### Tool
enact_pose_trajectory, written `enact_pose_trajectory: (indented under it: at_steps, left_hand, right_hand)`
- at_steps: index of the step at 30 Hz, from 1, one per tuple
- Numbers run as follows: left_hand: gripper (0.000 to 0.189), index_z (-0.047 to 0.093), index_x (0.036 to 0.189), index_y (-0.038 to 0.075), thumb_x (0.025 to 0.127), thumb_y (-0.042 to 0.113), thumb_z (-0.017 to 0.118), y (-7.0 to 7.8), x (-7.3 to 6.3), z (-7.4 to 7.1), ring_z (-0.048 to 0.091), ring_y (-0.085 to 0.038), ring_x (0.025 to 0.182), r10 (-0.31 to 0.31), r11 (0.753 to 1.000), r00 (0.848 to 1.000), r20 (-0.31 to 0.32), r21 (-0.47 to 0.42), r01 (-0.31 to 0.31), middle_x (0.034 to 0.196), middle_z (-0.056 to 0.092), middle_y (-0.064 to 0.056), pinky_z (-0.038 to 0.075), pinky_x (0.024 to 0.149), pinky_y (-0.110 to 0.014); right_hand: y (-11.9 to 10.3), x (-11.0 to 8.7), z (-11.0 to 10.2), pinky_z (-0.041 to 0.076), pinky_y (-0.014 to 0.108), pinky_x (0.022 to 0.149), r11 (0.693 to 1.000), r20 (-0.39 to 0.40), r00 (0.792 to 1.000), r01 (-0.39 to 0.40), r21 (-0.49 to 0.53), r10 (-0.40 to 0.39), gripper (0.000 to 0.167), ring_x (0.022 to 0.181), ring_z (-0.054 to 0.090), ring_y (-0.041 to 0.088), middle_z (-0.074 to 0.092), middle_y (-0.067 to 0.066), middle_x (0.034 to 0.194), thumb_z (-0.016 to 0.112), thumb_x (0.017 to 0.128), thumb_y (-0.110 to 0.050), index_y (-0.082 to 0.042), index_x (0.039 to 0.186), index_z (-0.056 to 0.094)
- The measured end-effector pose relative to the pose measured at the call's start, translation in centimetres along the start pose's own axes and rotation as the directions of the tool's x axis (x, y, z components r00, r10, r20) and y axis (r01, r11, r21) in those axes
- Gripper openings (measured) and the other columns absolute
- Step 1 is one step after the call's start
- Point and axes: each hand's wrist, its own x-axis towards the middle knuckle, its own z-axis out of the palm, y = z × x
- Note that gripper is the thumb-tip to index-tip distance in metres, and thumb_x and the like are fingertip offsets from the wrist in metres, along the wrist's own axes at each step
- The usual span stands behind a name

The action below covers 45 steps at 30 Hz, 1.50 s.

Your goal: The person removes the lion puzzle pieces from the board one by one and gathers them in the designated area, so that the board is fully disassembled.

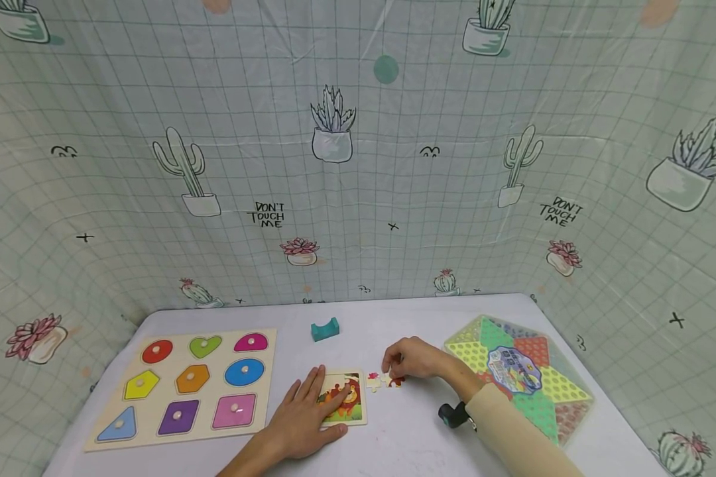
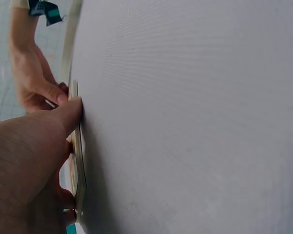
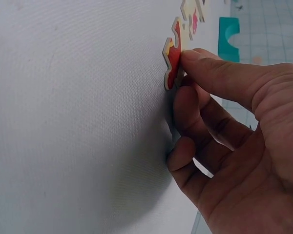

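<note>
Right wrist — red puzzle piece (image 3: 173,62) (wavy, pale-edged), grainy white tabletop (image 3: 83,97).

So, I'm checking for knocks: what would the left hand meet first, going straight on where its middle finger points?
Likely the teal notched block, beyond the lion puzzle, though depth is unclear.

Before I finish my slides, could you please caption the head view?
The left hand rests on a picture puzzle; the right hand pinches a loose piece beside it.
</note>
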Motion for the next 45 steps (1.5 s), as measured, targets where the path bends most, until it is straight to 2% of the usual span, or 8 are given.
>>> enact_pose_trajectory:
  at_steps: [16, 33, 45]
  left_hand:
    - [0.068, 0.045, 0.152, 0.036, 0.092, 0.063, 0.058, 0.05, 0.11, 0.10, 0.018, -0.040, 0.152, 0.007, 1.000, 0.999, -0.040, 0.014, -0.007, 0.165, 0.021, -0.021, 0.021, 0.118, -0.065]
    - [0.064, 0.048, 0.149, 0.040, 0.091, 0.061, 0.061, 0.00, 0.12, 0.20, 0.017, -0.042, 0.152, 0.009, 0.999, 0.999, -0.049, -0.034, -0.011, 0.165, 0.021, -0.022, 0.019, 0.118, -0.066]
    - [0.061, 0.048, 0.149, 0.041, 0.092, 0.059, 0.061, -0.06, -0.02, 0.22, 0.017, -0.042, 0.152, 0.046, 0.998, 0.996, -0.076, -0.038, -0.049, 0.165, 0.020, -0.021, 0.018, 0.117, -0.067]
  right_hand:
    - [0.19, 0.00, 0.02, 0.044, 0.024, 0.061, 1.000, 0.000, 1.000, 0.004, 0.017, -0.004, 0.014, 0.067, 0.052, 0.008, 0.059, -0.007, 0.070, 0.074, 0.088, -0.005, -0.020, 0.087, 0.073]
    - [0.16, 0.01, 0.04, 0.043, 0.024, 0.061, 1.000, -0.008, 1.000, 0.009, 0.015, -0.009, 0.014, 0.067, 0.052, 0.008, 0.058, -0.008, 0.069, 0.075, 0.088, -0.005, -0.019, 0.087, 0.073]
    - [-0.34, 0.21, -0.03, 0.045, 0.024, 0.063, 0.999, -0.029, 0.999, 0.037, 0.010, -0.036, 0.010, 0.068, 0.054, 0.007, 0.061, -0.009, 0.072, 0.072, 0.090, -0.006, -0.016, 0.089, 0.073]
